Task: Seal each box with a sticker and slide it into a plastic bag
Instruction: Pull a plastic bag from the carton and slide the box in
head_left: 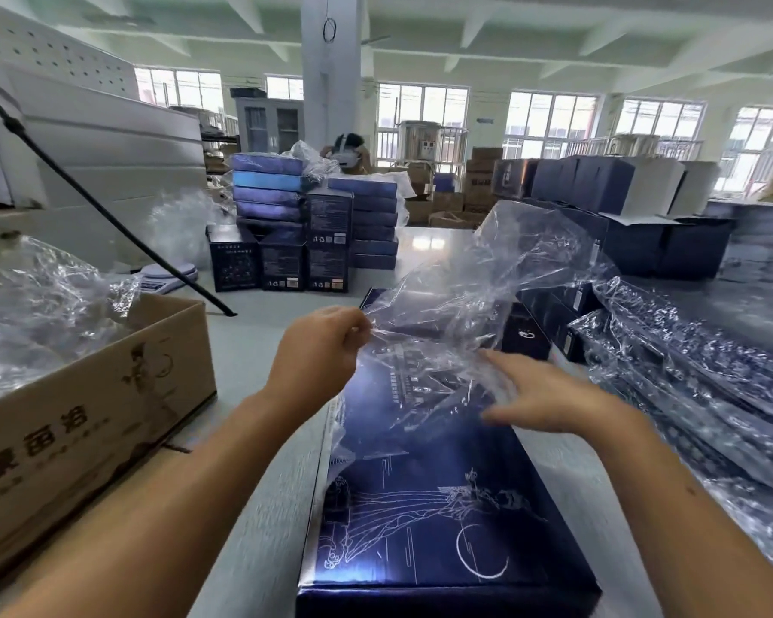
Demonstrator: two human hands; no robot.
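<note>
A: As the box (pixel 420 506) lies flat on the table (pixel 246 336), nearest the person, which step is entered?

B: Entry: bagging. Plastic bag (pixel 487 305), clear and crumpled, is held above the far half of the box, with its lower folds draped on the lid. Sticker: none that I can make out.

A: Hands?

B: Left hand (pixel 318 350): above the box's far left corner, thumb and fingers pinched tight on the bag's edge. Right hand (pixel 550 399): over the box's right side, fingers spread almost straight against the film, gripping nothing. It is blurred, so exact contact is uncertain.

A: Other stock?

B: Cardboard carton (pixel 108 394): left of the box, holding loose bags. Bagged boxes (pixel 688 385): right of the box, piled. Unbagged boxes (pixel 326 234): stacked well beyond the box's far end.

A: Next move?

B: By my judgement, find the bag's mouth, part it with both hands, then slide the box in. The film bunches, so the opening probably needs widening first.
</note>
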